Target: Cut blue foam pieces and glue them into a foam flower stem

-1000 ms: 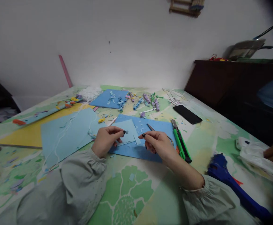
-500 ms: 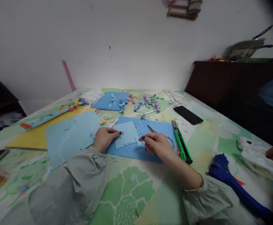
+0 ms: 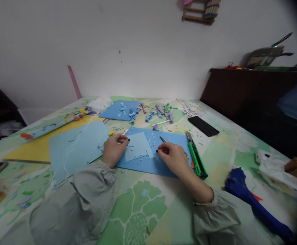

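My left hand (image 3: 115, 148) is at the left edge of a small light-blue paper square (image 3: 137, 144), thumb and fingertips together; anything between them is too small to make out. My right hand (image 3: 172, 157) hovers right of the square over the blue sheet (image 3: 143, 167), its fingers curled into a pinch, and what it may hold is hidden. Against the square's right side lies a narrow pale strip (image 3: 149, 153). Tiny blue scraps are scattered on both. Scissors (image 3: 163, 139) lie partly hidden behind my right hand. Beside them is a green box cutter (image 3: 197, 158).
A black phone (image 3: 203, 126) lies at the right, with a dark-blue tool (image 3: 255, 200) nearer me. Light-blue paper (image 3: 74, 146) covers a yellow board (image 3: 28, 151) at the left. Curled paper pieces (image 3: 160, 110) and a blue board (image 3: 112, 110) are at the back.
My left hand has lifted slightly, its fingertips drawing back from the square. The right hand has moved a little right, away from the strip, and its fingers have curled in more.
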`<state>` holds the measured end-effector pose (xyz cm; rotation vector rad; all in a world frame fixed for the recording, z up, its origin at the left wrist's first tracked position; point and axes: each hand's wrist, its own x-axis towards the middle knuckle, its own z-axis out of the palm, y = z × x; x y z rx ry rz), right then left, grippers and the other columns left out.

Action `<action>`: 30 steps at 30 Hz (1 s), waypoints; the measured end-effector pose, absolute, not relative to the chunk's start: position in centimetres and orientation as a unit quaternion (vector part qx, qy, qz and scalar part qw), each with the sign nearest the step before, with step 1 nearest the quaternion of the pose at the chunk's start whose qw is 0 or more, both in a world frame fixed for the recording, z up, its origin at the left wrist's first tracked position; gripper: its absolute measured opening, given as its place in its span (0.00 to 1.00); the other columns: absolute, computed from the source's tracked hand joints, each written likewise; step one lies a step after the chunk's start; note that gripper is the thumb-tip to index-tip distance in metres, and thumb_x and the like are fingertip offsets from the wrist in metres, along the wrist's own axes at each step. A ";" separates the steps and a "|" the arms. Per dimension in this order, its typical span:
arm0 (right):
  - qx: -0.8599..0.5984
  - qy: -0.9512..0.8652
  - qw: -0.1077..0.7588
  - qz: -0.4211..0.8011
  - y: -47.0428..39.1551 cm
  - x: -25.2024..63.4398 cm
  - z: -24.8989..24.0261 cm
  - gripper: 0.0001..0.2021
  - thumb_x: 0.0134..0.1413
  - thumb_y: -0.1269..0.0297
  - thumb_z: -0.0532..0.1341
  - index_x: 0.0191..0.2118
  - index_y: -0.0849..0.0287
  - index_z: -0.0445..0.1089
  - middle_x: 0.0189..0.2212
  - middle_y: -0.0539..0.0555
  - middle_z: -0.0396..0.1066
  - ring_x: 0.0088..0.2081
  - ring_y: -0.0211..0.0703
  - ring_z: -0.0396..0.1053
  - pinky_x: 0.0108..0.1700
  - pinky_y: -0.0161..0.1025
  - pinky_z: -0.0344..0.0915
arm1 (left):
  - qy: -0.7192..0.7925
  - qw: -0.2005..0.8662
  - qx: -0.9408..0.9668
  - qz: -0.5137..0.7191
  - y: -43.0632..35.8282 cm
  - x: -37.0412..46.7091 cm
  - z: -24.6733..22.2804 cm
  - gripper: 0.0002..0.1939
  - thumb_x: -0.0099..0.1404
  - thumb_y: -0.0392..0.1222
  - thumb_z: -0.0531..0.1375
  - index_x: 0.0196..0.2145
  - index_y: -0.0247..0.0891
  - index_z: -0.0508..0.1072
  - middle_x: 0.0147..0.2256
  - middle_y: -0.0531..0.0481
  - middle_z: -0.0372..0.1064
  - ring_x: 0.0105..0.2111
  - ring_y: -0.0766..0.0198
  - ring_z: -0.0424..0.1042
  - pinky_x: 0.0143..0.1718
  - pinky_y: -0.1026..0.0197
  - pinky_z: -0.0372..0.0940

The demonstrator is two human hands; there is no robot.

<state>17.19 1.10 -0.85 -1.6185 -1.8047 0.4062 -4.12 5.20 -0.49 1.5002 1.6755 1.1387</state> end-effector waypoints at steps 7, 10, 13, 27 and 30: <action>-0.582 -0.758 0.263 0.131 1.6 16.0 -1.3 0.10 0.45 0.69 0.63 0.37 0.64 0.73 0.33 0.58 0.73 0.37 0.45 0.67 0.41 0.39 0.59 | 0.439 0.127 0.817 0.352 3.5 -1.7 -1.4 0.10 0.52 0.41 0.63 0.34 0.39 0.76 0.37 0.43 0.70 0.42 0.52 0.65 0.46 0.53 0.57; -0.579 -0.759 0.263 0.139 1.8 15.9 -1.4 0.11 0.45 0.69 0.64 0.38 0.63 0.73 0.34 0.57 0.73 0.37 0.45 0.68 0.41 0.38 0.59 | 0.407 0.096 0.848 0.327 3.7 -1.3 -2.2 0.10 0.54 0.40 0.61 0.36 0.39 0.76 0.41 0.40 0.70 0.46 0.49 0.62 0.49 0.48 0.55; -0.578 -0.757 0.265 0.149 2.0 16.0 -1.4 0.10 0.45 0.70 0.65 0.37 0.62 0.73 0.33 0.55 0.73 0.36 0.43 0.68 0.38 0.36 0.60 | 0.397 0.097 0.861 0.301 3.8 -1.1 -2.3 0.10 0.56 0.38 0.59 0.37 0.39 0.76 0.39 0.42 0.71 0.45 0.51 0.63 0.48 0.48 0.57; -0.552 -0.739 0.332 0.195 2.3 16.1 -1.8 0.08 0.42 0.77 0.64 0.30 0.59 0.74 0.27 0.51 0.73 0.31 0.39 0.67 0.35 0.35 0.58 | 0.403 0.098 0.866 0.280 3.4 -0.7 -1.7 0.05 0.57 0.36 0.57 0.31 0.37 0.73 0.35 0.45 0.71 0.41 0.55 0.65 0.45 0.52 0.59; -0.544 -0.722 0.368 0.219 2.4 16.2 -1.6 0.04 0.45 0.73 0.63 0.28 0.59 0.74 0.26 0.51 0.72 0.30 0.39 0.66 0.34 0.35 0.57 | 0.394 0.133 0.852 0.318 3.0 -0.8 -1.4 0.06 0.58 0.37 0.57 0.33 0.36 0.73 0.35 0.45 0.71 0.40 0.57 0.67 0.44 0.54 0.60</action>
